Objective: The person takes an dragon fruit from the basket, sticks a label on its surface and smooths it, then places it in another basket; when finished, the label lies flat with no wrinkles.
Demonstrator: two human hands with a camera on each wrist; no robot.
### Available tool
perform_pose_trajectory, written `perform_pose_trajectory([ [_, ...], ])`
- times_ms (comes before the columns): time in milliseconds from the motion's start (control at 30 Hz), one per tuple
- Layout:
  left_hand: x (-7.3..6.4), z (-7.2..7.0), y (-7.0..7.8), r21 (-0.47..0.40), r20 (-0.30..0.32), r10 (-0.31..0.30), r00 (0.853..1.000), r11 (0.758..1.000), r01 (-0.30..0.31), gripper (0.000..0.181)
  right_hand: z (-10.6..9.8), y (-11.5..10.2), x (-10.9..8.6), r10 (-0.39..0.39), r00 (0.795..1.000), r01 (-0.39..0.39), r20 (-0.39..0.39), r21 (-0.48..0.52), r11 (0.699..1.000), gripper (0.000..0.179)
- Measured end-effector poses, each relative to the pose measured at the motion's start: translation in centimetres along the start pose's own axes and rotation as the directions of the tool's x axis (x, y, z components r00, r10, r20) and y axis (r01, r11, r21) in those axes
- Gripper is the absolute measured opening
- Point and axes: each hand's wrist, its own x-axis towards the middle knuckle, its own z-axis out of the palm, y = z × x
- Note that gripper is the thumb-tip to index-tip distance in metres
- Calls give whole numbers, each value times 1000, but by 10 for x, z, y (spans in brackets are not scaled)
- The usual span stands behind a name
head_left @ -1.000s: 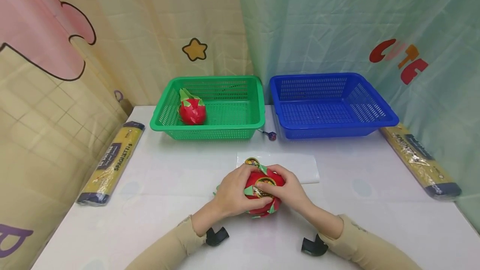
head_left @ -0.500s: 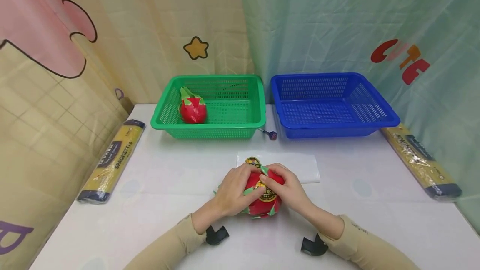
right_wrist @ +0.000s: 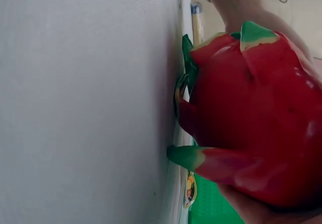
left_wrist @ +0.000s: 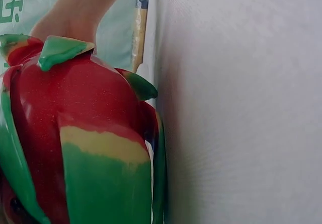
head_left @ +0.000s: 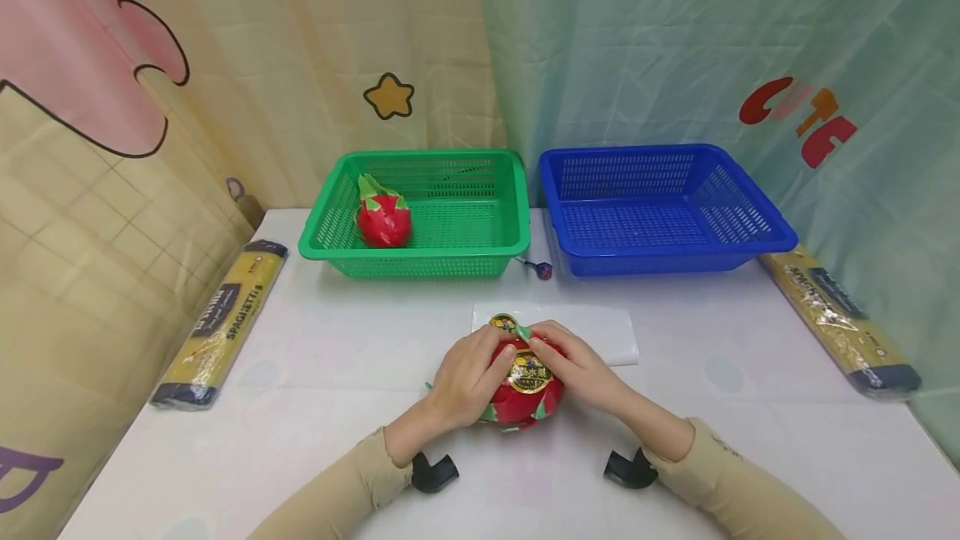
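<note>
A red dragon fruit [head_left: 517, 402] with green-tipped scales sits on the white table between both hands. On its upper side is a round black and gold sticker [head_left: 529, 372]. My left hand [head_left: 467, 380] grips the fruit's left side, its thumb at the sticker's left edge. Around the other side curls my right hand [head_left: 588, 369], thumb near the sticker's upper right. In the left wrist view the dragon fruit [left_wrist: 90, 103] shows a broad green scale; in the right wrist view the dragon fruit [right_wrist: 251, 103] hides much of the hand. Behind it lies a white sheet [head_left: 592, 336] with another round sticker [head_left: 503, 323].
A green basket [head_left: 416, 255] at the back holds a second dragon fruit [head_left: 385, 221]. Beside it stands a blue basket [head_left: 675, 261], with a lollipop [head_left: 543, 271] between them. Spaghetti packs lie left [head_left: 221, 323] and right [head_left: 840, 323].
Both thumbs have shifted: the left from below the sticker up to its left edge, the right off the sticker's middle toward its upper right. More of the sticker shows, and the fruit has turned slightly.
</note>
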Motion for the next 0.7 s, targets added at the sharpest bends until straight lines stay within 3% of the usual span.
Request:
perform_pose_trajectory([
  [200,0,1,0,6,-5,-27,1000,1000,27,27,-2,6,2,-74,997,73,25,42,996,31],
  [300,-1,1,-1,-4,-11,-29,1000,1000,29,26,-2,10,2,-62,996,59,56,50,997,28],
  [433,-2,0,-3,-5,24,-43,999,999,43,31,-2,13,2,-25,995,18,101,74,997,39],
  [600,-2,-1,-3,-16,93,-112,989,993,114,52,-1,14,2,-51,997,48,61,47,998,34],
  [700,-1,-1,-3,-26,106,-125,987,991,128,52,1,14,1,-83,996,82,22,32,996,30],
])
